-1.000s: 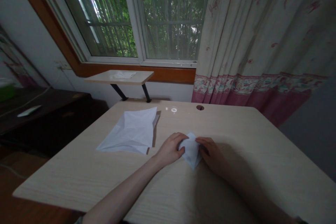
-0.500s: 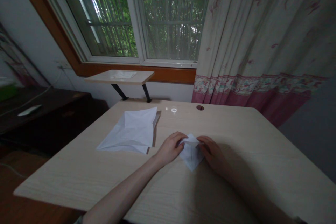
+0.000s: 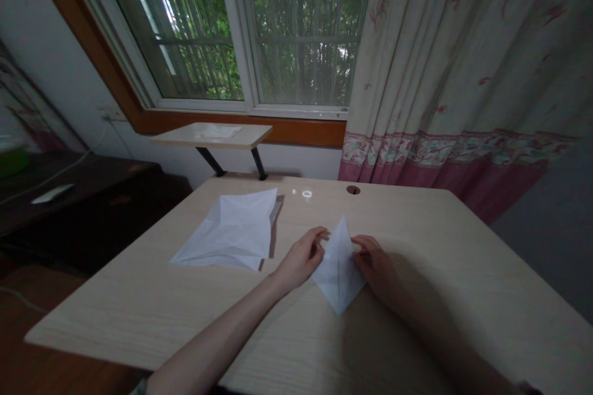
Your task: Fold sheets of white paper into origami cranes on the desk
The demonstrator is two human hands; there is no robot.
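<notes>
A small white folded paper (image 3: 340,274) lies on the wooden tabletop in front of me, shaped like a tall diamond with a crease down its middle. My left hand (image 3: 303,258) is at its left edge, thumb and fingers curled together in a pinch there. On the opposite edge, my right hand (image 3: 376,265) has its fingers bent and closed on the paper, with the fingertips partly hidden. The paper's upper point rises above both hands, and its lower point faces me.
Larger white sheets of paper (image 3: 236,228), creased and stacked, lie left of my hands. A small raised shelf (image 3: 176,136) on black legs holds another white paper (image 3: 218,131). A round cable hole (image 3: 353,190) is near the desk's back edge. A dark cabinet (image 3: 139,197) stands left.
The paper's upper part has been opened upward into a long point, so the sheet now looks taller. Both hands have stayed at its sides, slightly shifted. The other papers have not moved.
</notes>
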